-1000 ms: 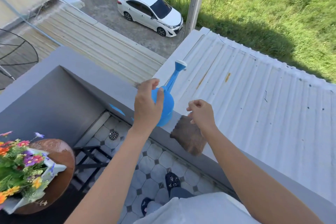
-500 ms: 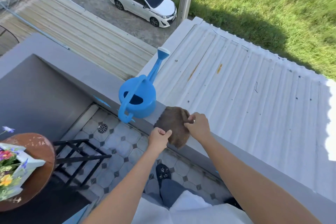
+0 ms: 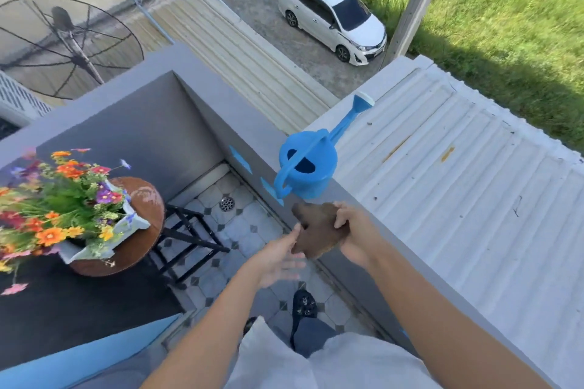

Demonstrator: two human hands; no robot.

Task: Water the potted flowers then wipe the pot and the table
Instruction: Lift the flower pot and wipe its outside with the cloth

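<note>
A blue watering can [image 3: 308, 167] stands on the grey balcony wall ledge [image 3: 240, 110], spout pointing up and right. Just below it my right hand [image 3: 355, 235] grips a brown cloth [image 3: 317, 230] off the ledge. My left hand [image 3: 278, 257] is open with fingers spread, its fingertips touching the cloth's lower left edge. At the left, colourful flowers [image 3: 60, 196] fill a white pot [image 3: 129, 224] that stands on a round brown table [image 3: 143, 230].
A black folding frame [image 3: 189, 230] stands on the tiled balcony floor [image 3: 240, 230] beside the table. A floor drain [image 3: 227, 203] lies near the wall. Beyond the ledge is a white corrugated roof [image 3: 458, 183].
My left hand let go of the watering can on the ledge, pinched the cloth, and is now open beside it. The view swung left, bringing the flowers and table into sight.
</note>
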